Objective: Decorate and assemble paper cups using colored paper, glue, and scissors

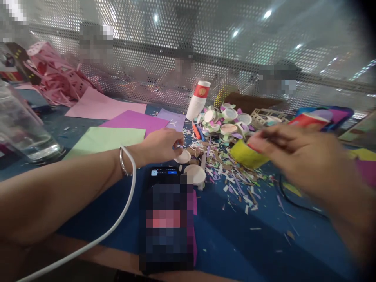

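Note:
My left hand (164, 145) is closed with curled fingers, just above a small white round disc (182, 156); whatever its fingers hold, if anything, is hidden. A larger white round lid-like piece (195, 175) lies nearer to me. At the right, my right hand (305, 156) is blurred, with thumb and fingers drawn together in a pinch. I cannot make out anything in it. Its fingertips overlap a yellow ring-shaped roll (248, 154) with red inside; whether they touch is unclear. Paper scraps (223, 166) are strewn between the hands.
A phone (163, 178) lies in front of me, and a white cable (129, 199) crosses my left forearm. Behind are green paper (108, 141), stacked paper cups (197, 103), a pile of decorated round pieces (229, 113) and pink strips (55, 74). A clear water container (29, 129) stands left.

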Demonstrator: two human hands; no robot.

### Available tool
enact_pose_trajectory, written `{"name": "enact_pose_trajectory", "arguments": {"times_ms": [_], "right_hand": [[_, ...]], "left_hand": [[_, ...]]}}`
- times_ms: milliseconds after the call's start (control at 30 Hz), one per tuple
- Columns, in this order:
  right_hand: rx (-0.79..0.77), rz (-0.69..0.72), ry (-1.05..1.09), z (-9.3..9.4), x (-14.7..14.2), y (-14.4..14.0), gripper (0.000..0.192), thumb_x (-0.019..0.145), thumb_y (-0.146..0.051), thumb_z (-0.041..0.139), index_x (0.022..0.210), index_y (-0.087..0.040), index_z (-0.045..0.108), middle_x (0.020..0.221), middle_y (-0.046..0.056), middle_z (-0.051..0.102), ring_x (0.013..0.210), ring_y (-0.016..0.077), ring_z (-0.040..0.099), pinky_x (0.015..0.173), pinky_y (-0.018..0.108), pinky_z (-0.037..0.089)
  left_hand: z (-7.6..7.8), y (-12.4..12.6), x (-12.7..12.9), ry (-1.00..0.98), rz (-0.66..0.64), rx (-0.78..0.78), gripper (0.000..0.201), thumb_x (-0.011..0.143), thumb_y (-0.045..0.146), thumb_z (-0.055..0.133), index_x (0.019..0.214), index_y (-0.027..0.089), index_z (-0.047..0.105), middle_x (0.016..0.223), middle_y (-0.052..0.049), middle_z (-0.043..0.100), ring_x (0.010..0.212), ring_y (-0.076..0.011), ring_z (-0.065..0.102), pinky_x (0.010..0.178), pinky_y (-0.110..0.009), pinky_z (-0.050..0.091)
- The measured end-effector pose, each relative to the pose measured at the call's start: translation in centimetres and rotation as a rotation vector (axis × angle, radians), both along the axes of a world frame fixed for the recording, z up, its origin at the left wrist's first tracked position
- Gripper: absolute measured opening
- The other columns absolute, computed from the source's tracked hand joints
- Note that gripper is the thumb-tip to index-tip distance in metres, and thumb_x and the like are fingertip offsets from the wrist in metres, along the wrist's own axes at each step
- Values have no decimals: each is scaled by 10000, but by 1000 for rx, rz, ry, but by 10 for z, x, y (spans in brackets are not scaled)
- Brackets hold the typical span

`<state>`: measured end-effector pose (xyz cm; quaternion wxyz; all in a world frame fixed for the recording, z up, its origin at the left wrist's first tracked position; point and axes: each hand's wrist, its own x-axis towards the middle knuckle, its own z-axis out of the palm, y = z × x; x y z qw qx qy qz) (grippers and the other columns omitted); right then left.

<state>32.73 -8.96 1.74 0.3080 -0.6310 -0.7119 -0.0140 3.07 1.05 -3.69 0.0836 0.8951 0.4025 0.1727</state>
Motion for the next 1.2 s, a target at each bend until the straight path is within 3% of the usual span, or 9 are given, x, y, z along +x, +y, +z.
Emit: {"name": "enact_pose_trajectory", "arguments": {"times_ms": [100,200,300,433,633,800,933,1100,1200], "right_hand": [[-291,231,120,-22,-46,-13,299,914,-511,626,939,-218,678,798,41,746,700,185,690,599,277,491],[-460,347,163,-42,-61,-13,252,928,-469,623,1027,-243,671,866,14,762,762,185,708,657,278,510],[-518,406,78,-52,-63,-12,199,928,-404,625,1047,-255,680,836,-6,752,708,171,681,630,278,480],[-445,444,31,-53,-64,-13,106,929,-312,597,921,-236,670,722,-25,687,614,141,604,582,262,432],[-252,313,32,-45,-44,-14,167,928,-389,623,931,-228,664,727,-17,665,601,134,575,565,254,425],[-349,181,-54,-39,-25,-15,276,920,-488,610,851,-227,663,646,-12,639,554,139,556,526,267,402],[-285,118,-87,-34,-23,-16,332,918,-543,586,825,-233,659,666,-4,653,549,140,547,514,277,393],[-313,63,-96,-39,-20,-8,293,914,-515,602,869,-234,675,738,20,723,619,175,640,548,291,428],[-364,40,-98,-46,-17,-1,268,905,-474,621,919,-216,689,796,54,761,690,213,695,577,304,451]], "left_hand": [[-4,3,-1,11,52,-13,205,850,355,568,911,197,683,849,-67,713,705,-193,590,582,-301,336],[-8,7,-1,18,71,-27,223,849,386,572,827,190,674,765,-62,691,650,-174,557,564,-297,303],[-10,9,0,18,63,-45,227,843,389,577,812,187,675,751,-53,690,623,-159,538,556,-290,292],[-11,10,2,13,47,-54,192,831,350,584,803,187,681,752,-43,694,614,-151,533,559,-285,293],[-11,11,4,-28,76,1,168,835,304,556,792,189,670,740,-40,686,613,-148,510,564,-287,288],[-6,5,5,-36,81,37,172,846,313,562,740,192,620,712,-26,665,594,-142,476,552,-291,266],[0,-9,10,-55,24,65,243,891,378,567,742,189,604,706,-19,646,610,-144,498,547,-284,265],[-2,-18,15,-114,-120,108,135,891,280,568,826,187,640,804,-16,668,698,-147,553,583,-265,329],[-4,-16,14,-189,-99,86,139,854,191,559,946,190,663,781,-6,644,684,-139,555,591,-257,352]]}}
